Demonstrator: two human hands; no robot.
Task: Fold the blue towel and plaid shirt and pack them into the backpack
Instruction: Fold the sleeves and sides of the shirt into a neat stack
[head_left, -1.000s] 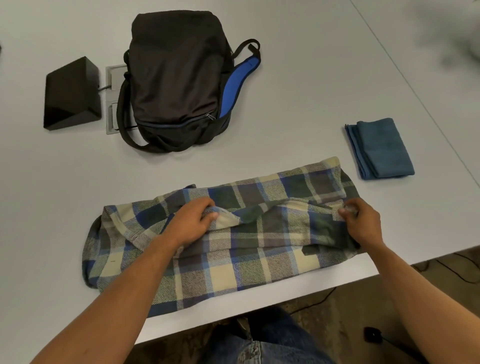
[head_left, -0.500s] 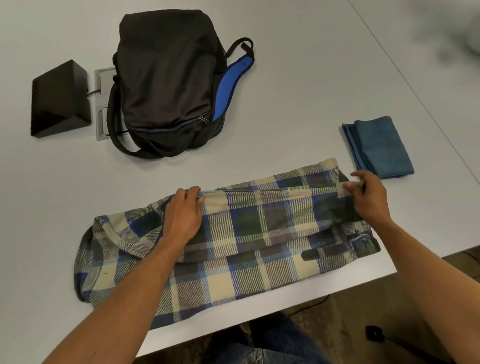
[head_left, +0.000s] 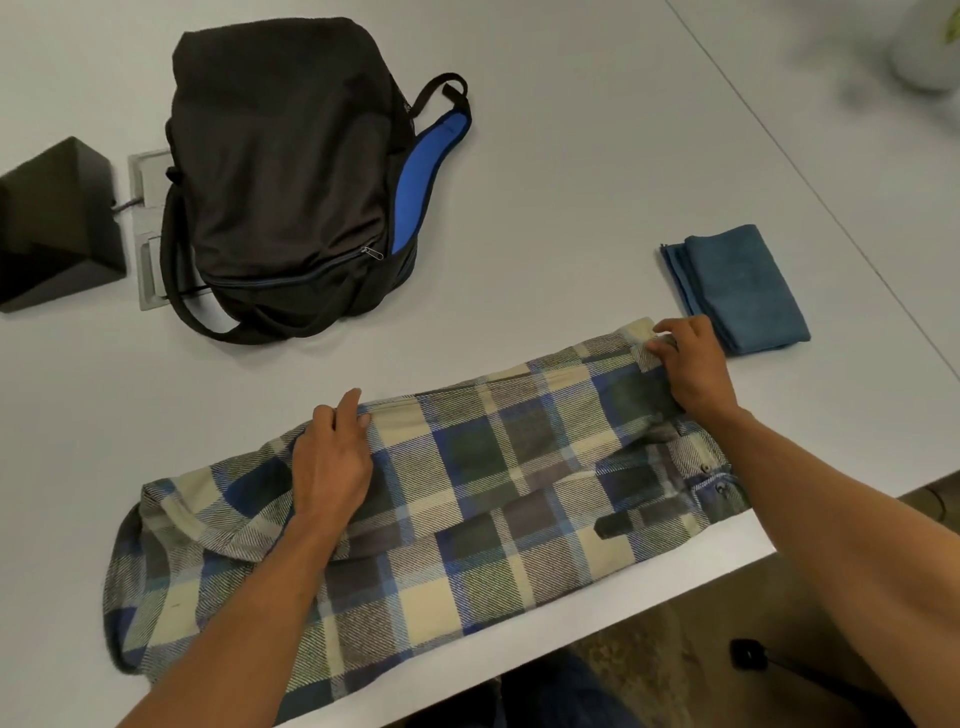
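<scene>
The plaid shirt (head_left: 483, 488) lies as a long band across the near part of the white table (head_left: 571, 208), folded lengthwise. My left hand (head_left: 332, 457) rests on its far edge left of centre, pinching the fold. My right hand (head_left: 691, 364) pinches the shirt's far right corner. The blue towel (head_left: 743, 291) lies folded just beyond my right hand. The black backpack (head_left: 285, 171) with blue lining lies flat at the far left, its zipper looking closed.
A black box (head_left: 57, 228) sits at the far left beside a grey floor-box plate (head_left: 148, 223) partly under the backpack. The table's near edge runs diagonally just under the shirt; floor and my jeans show below it.
Both hands have carried the shirt's near layer over and away from me, laying it down along the far edge. The fold now lies flatter.
</scene>
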